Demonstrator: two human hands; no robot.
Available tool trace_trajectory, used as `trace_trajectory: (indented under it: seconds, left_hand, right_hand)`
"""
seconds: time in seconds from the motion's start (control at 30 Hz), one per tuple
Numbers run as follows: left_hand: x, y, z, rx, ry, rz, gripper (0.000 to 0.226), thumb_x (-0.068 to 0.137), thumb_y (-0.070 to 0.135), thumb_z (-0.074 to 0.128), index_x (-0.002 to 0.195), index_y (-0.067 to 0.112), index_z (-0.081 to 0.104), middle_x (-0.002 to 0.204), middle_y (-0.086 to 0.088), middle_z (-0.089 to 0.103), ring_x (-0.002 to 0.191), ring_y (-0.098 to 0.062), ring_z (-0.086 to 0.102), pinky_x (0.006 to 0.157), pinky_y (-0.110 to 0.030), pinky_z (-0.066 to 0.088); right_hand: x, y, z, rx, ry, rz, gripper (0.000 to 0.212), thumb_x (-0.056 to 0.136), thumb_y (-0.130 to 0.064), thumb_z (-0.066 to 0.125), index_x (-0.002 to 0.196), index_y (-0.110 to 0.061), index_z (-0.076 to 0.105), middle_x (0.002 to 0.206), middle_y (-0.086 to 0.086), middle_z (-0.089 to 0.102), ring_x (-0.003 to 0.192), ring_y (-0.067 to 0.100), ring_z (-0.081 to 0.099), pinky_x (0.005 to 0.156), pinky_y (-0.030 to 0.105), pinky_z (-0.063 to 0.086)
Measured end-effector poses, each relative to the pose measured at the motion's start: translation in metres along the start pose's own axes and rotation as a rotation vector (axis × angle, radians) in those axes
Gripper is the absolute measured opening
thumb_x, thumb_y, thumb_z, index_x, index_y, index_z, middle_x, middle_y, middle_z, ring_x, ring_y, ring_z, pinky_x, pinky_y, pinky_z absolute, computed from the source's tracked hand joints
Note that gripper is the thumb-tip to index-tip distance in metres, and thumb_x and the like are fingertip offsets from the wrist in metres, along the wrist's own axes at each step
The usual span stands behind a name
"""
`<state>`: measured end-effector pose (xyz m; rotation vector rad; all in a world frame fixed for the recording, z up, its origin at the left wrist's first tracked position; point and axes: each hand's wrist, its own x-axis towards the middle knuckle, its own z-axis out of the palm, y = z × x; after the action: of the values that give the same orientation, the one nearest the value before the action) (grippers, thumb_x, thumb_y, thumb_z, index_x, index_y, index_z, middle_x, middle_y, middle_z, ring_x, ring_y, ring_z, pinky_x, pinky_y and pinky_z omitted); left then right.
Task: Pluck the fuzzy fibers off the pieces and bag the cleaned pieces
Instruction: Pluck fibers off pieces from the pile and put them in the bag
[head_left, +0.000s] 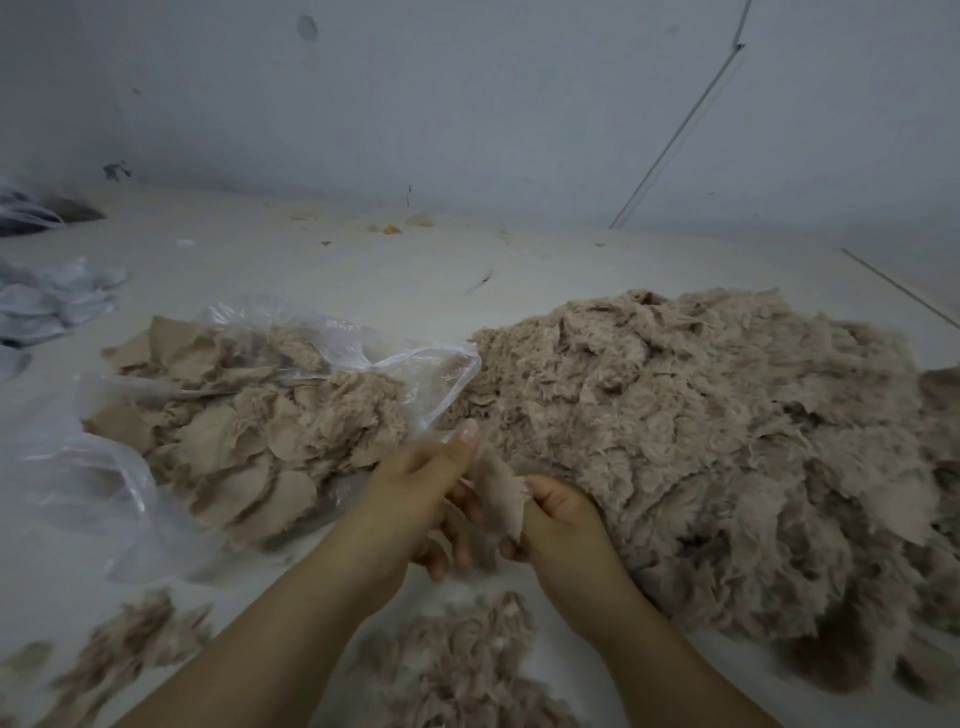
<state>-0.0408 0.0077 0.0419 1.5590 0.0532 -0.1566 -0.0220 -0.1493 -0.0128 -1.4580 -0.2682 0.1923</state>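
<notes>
On your left, the clear plastic bag (291, 374) lies open on the table (363, 270), holding cleaned pieces (244, 447). In the middle, your left hand (421, 483) and right hand (558, 519) sit close together, both pinching one tan piece (498, 493) between them. To your right, the big heap of fuzzy pieces (701, 441) touches the bag's mouth.

The plucked fibers (457, 670) blur at the bottom edge; the fuzzy pile (727, 457) runs off right.
</notes>
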Motion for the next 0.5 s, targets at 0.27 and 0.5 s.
trace_trajectory:
  seconds: [0.27, 0.5]
  left_hand:
    - [0.006, -0.006, -0.004, 0.001, 0.216, 0.121, 0.026, 0.092, 0.008, 0.063, 0.067, 0.003, 0.057, 0.052, -0.021, 0.055, 0.033, -0.021, 0.042, 0.034, -0.02, 0.029]
    - [0.005, -0.012, 0.003, -0.113, 0.384, 0.17, 0.031, 0.102, 0.013, 0.047, 0.072, 0.01, 0.051, 0.052, -0.012, 0.052, 0.036, -0.019, 0.041, 0.037, -0.022, 0.03]
  right_hand:
    - [0.0, -0.002, 0.003, -0.089, 0.026, -0.039, 0.041, 0.093, -0.033, 0.061, 0.059, -0.011, 0.056, 0.057, 0.008, 0.048, 0.055, 0.016, 0.047, 0.055, 0.028, 0.047]
    - [0.003, 0.001, 0.001, 0.099, 0.124, 0.089, 0.039, 0.082, -0.054, 0.058, 0.06, -0.022, 0.061, 0.053, -0.005, 0.043, 0.051, 0.009, 0.042, 0.055, 0.025, 0.047]
